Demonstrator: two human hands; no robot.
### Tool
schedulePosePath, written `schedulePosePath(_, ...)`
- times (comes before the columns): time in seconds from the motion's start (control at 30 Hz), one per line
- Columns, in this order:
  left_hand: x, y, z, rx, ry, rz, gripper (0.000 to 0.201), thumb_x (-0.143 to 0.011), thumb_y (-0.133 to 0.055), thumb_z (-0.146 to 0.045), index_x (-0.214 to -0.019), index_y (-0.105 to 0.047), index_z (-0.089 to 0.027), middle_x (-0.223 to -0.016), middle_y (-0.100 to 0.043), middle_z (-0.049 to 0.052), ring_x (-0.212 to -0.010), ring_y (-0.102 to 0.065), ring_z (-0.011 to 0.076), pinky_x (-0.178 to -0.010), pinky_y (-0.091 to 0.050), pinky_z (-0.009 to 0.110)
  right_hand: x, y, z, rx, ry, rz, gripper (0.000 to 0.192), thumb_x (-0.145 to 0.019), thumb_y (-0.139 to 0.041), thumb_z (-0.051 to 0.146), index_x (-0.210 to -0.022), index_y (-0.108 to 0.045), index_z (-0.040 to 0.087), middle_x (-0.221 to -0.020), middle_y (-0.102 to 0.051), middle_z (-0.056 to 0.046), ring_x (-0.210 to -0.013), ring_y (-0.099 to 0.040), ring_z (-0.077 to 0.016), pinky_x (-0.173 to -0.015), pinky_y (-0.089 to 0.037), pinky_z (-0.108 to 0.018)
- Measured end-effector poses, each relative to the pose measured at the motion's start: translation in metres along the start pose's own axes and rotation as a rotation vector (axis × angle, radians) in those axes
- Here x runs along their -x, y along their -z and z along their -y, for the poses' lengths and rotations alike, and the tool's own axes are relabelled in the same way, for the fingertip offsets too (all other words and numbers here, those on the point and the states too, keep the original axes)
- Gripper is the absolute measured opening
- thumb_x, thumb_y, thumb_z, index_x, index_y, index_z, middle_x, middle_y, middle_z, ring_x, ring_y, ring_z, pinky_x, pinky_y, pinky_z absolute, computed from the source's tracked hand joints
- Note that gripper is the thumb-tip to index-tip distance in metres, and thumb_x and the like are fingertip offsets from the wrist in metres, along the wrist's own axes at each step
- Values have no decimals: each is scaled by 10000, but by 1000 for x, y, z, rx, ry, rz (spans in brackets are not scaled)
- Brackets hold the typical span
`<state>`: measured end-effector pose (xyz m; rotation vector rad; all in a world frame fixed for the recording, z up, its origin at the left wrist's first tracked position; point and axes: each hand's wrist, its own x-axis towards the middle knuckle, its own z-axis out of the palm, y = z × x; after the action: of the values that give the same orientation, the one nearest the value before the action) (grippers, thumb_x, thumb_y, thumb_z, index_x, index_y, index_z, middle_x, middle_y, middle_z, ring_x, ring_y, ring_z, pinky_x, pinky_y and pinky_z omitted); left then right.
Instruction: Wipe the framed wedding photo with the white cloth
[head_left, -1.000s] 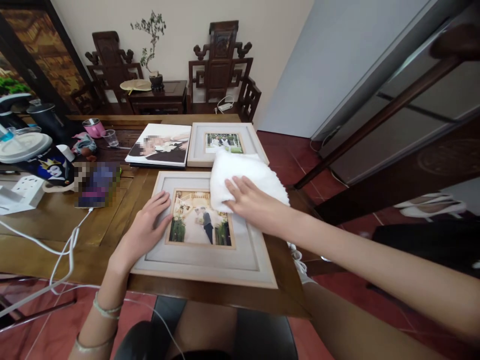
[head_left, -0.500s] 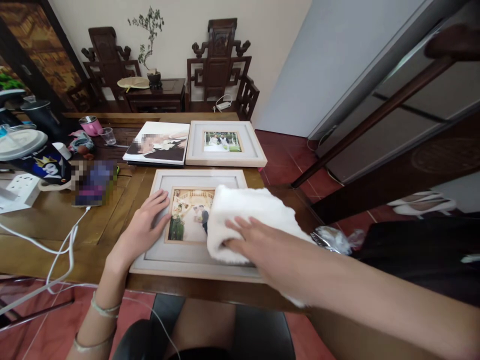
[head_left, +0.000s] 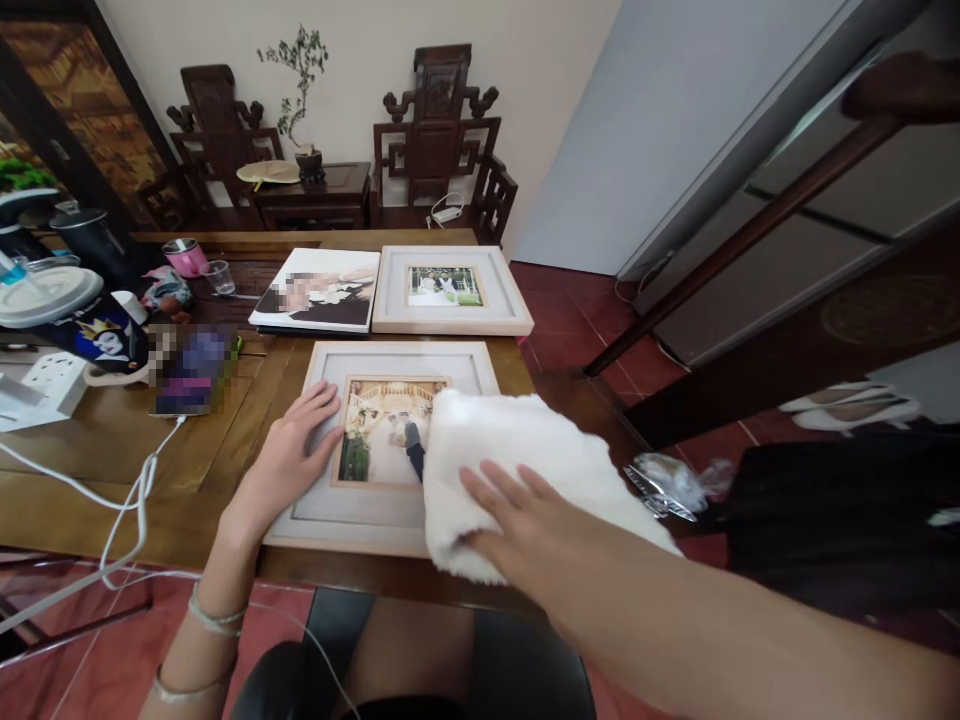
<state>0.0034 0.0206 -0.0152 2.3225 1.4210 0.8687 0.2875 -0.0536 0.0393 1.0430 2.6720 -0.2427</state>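
Observation:
A light wooden picture frame [head_left: 352, 522] with a wedding photo in a pale mat lies flat on the table in front of me. My left hand [head_left: 292, 455] rests on its left side, fingers stretched over the border beside the photo. Over the right part of the frame lies a thick, fluffy white cloth [head_left: 517, 425]. My right hand [head_left: 529, 525] presses on this cloth, fingers on top and thumb tucked toward its folded edge. The cloth hides the frame's lower right corner and the photo's right edge.
Beyond it are a second framed photo [head_left: 480, 325] and a white photo panel [head_left: 319, 262]. To the left are a phone [head_left: 191, 370] on a white cable, a lidded dark cup [head_left: 109, 335], a power strip [head_left: 52, 385] and a pink mug [head_left: 184, 258]. Crumpled plastic [head_left: 671, 485] lies at right.
My right hand and the white cloth have slid toward me and slightly right, uncovering more of the photo and the frame's upper right. My left hand stays on the frame.

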Motion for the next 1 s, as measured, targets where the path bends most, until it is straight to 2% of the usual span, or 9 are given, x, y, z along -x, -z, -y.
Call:
schedulePosePath(0.07,0,0,0,-3,3,5,403,-939,-511,-408,-1220,-647,-153,-1382,-572,138,-1371,-437,278,-1133,-376,497,4,-6,8,-69,29,-18,432,-653,-717,183,-1083,-738,214,-1399,-519,-222,-1226,-517,-457,-924,-475,-579)
schedulePosePath(0.13,0,-1,-1,-6,0,2,397,-957,-474,-384,-1219,-647,-140,-1380,-573,143,-1373,-435,270,-1139,-370,488,-1,-3,14,-94,52,6,382,-726,-661,201,-1100,-736,211,-1382,-537,-215,-1218,-532,-445,-911,-491,-571)
schedulePosePath(0.33,-1,-2,-1,-4,-12,-15,397,-980,-401,-329,-1199,-655,-118,-1358,-591,149,-1364,-451,255,-1150,-352,484,-37,28,45,-53,175,99,674,-561,-826,243,-1207,-677,119,-1445,-419,-292,-1303,-401,-511,-1010,-399,-638)
schedulePosePath(0.47,-1,0,-2,20,8,25,410,-985,-369,-334,-1240,-632,-149,-1387,-573,121,-1373,-438,252,-1153,-345,486,-54,29,58,-39,311,-108,353,-804,-649,231,-1133,-709,115,-1455,-418,-280,-1337,-370,-473,-1053,-344,-644)
schedulePosePath(0.53,0,2,-4,44,31,26,434,-995,-344,-348,-1301,-586,-157,-1416,-547,115,-1372,-441,239,-1160,-336,465,-59,26,53,-15,329,-175,311,-850,-569,192,-1118,-713,129,-1465,-427,-247,-1349,-375,-436,-1079,-345,-599)
schedulePosePath(0.63,5,6,-7,61,68,-22,483,-1008,-317,-387,-1404,-475,-160,-1481,-473,112,-1381,-428,220,-1177,-299,436,-74,25,33,27,248,-188,414,-836,-543,111,-1235,-648,138,-1486,-415,-219,-1369,-358,-408,-1078,-366,-564)
schedulePosePath(0.8,10,9,-11,89,36,-56,552,-1016,-296,-420,-1497,-323,-151,-1562,-341,117,-1442,-317,215,-1200,-226,406,-126,39,4,128,32,-276,516,-846,-507,29,-1358,-519,87,-1547,-279,-246,-1413,-273,-399,-1099,-304,-564)
schedulePosePath(0.9,10,10,-12,114,31,-85,576,-1019,-276,-432,-1521,-266,-150,-1586,-286,117,-1460,-271,218,-1209,-192,403,-149,46,10,154,0,-263,511,-844,-569,92,-1351,-523,59,-1523,-302,-285,-1389,-311,-424,-1084,-308,-558)
schedulePosePath(1.0,10,11,-13,145,49,-105,598,-1016,-261,-466,-1527,-259,-154,-1591,-274,112,-1469,-246,227,-1212,-179,409,-149,47,29,155,40,-286,410,-892,-504,133,-1283,-583,36,-1434,-432,-305,-1345,-387,-410,-1046,-345,-557)
